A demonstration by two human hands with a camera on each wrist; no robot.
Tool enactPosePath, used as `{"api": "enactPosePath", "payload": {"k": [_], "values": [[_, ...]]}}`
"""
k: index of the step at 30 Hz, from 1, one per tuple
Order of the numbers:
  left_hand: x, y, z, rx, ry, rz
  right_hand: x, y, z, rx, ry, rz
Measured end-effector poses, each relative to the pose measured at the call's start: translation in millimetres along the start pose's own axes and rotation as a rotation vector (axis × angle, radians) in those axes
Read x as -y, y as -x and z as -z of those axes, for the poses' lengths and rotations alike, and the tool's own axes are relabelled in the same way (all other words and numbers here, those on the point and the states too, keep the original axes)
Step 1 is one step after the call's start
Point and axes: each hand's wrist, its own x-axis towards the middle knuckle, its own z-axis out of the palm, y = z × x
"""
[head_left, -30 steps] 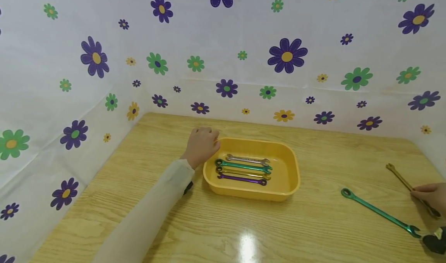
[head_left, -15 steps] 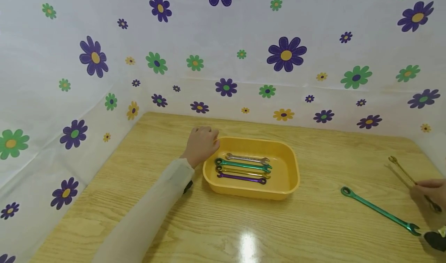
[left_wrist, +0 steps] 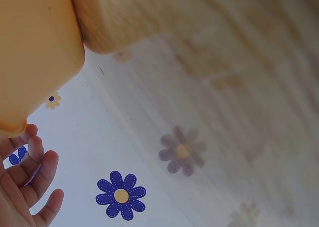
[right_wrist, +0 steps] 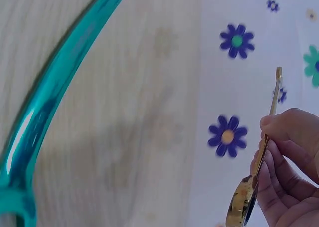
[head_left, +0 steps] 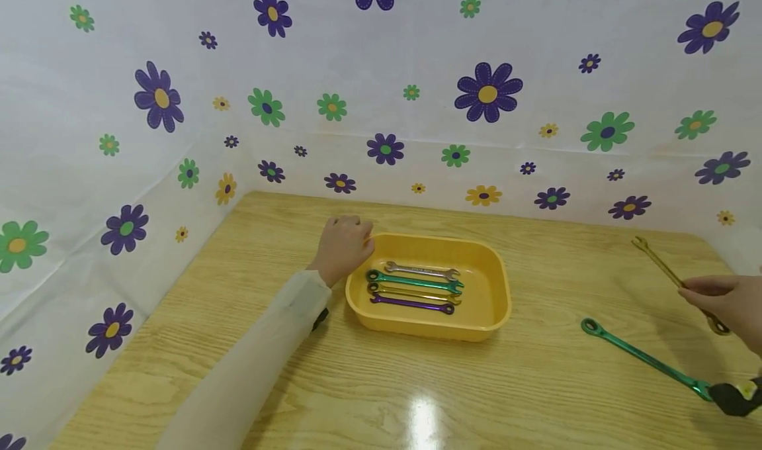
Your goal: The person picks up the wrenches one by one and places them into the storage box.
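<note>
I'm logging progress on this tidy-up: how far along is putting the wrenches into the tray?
Four wrenches, silver, green, gold and purple, already lie side by side in the yellow plastic tray. The right hand pinches a long gold wrench, lifted off the wooden table. A long green wrench lies on the table. The left hand rests at the tray's corner.

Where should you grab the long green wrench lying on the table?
Probably the bare middle of the green wrench's shaft, coming from above. It lies flat on the table with open wood either side, so finger and thumb could pinch it across. Its open end sits by a dark object, leaving less room there.
</note>
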Motion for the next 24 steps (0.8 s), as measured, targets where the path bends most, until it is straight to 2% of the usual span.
{"api": "enactPosePath", "payload": {"k": [3, 5, 7, 11, 13, 16, 24], "values": [[1.1, -0.1, -2.6, -0.005, -0.002, 0.003, -15, -13, -10, -0.012, 0.065, 0.038], [1.9, -0.5, -4.8, -0.009, -0.005, 0.004, -5, -13, -13, -0.028, 0.096, 0.06], [2.2, -0.6, -6.1, -0.012, -0.005, 0.003, 18, -5, -13, -0.036, 0.11, 0.101], [2.2, -0.9, -6.4, -0.02, -0.001, -0.001, 97, 26, -3, 0.008, 0.063, 0.146], [2.3, -0.9, -6.2, -0.021, 0.002, -0.001, 115, 33, -1, 0.019, 0.032, 0.159], [2.4, -1.0, -5.9, -0.017, 0.001, 0.002, 125, 36, -2, 0.033, -0.007, 0.166], [2.7, -1.5, -5.5, -0.001, -0.016, 0.003, 137, 36, -9, 0.041, 0.03, 0.203]]}}
